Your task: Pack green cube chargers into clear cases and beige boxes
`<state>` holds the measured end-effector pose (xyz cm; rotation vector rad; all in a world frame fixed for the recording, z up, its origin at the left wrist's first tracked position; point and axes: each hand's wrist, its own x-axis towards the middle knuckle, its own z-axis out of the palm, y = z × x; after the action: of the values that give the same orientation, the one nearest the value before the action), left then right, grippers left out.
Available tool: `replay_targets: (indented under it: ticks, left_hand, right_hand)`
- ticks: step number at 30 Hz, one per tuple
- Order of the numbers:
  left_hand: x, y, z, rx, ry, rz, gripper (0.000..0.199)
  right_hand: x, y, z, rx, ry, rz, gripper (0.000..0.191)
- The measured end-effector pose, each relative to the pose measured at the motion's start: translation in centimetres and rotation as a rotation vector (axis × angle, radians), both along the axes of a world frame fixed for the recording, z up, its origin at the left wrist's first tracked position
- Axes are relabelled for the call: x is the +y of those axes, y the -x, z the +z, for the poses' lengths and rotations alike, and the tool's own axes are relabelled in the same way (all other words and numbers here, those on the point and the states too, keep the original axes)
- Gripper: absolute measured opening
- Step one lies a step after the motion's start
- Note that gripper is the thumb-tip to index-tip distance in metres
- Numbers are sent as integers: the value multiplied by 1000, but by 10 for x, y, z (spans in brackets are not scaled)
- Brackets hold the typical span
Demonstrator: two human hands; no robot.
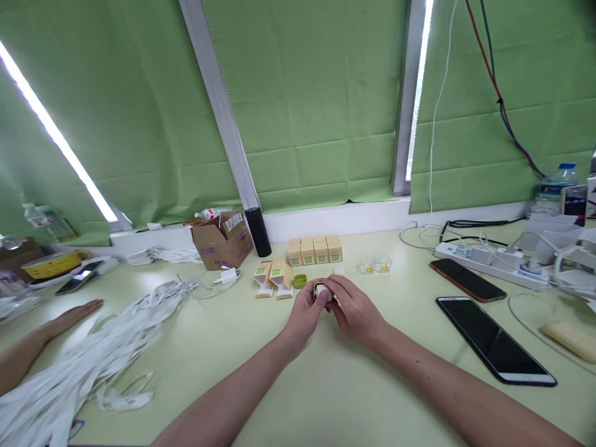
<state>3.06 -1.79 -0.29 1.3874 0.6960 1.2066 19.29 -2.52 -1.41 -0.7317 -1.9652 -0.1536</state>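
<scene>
Both hands meet over the middle of the table. My left hand (303, 311) and my right hand (356, 308) have their fingers closed around a small white piece with a green-and-dark rim (322, 289); fingers cover much of it. Just beyond lies a small green square container (300, 281). To its left, two opened kraft boxes (281, 277) with green labels have their flaps out. Behind stands a row of several closed kraft boxes (315, 250). A small white piece (338, 271) lies past my right fingers, near two clear cups (375, 266) with yellow bits inside.
A pile of white straps (116, 335) covers the left side, beside another person's hand (77, 313). A cardboard box (222, 242) and black cylinder (257, 232) stand at the back. Right are a tablet (493, 338), a phone (468, 279) and a power strip (493, 266).
</scene>
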Motion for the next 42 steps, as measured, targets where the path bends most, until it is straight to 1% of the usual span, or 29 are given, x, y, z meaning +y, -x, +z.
replay_targets:
  ticks: [8,12,23,28,34,37,42]
  left_hand:
    - [1,0,-4,-21,-10,1,57]
    - [2,-1,-5,-23,-6,2,58]
    - [1,-1,-5,-23,-17,5,56]
    - [0,-1,-3,-2,-27,26,57]
    - [-2,1,2,19,-18,17,66]
    - [-2,6,5,43,-23,25,68]
    - [0,16,10,58,-107,108,55]
  right_hand:
    - [0,1,-2,19,17,5,55]
    - [2,1,-4,23,23,8,55]
    - [0,3,-1,36,42,16,55]
    - [0,3,-1,47,50,13,53]
    - [-2,1,3,117,97,1,46]
    - [-1,1,2,194,134,0,41]
    - [2,-1,0,388,272,39,42]
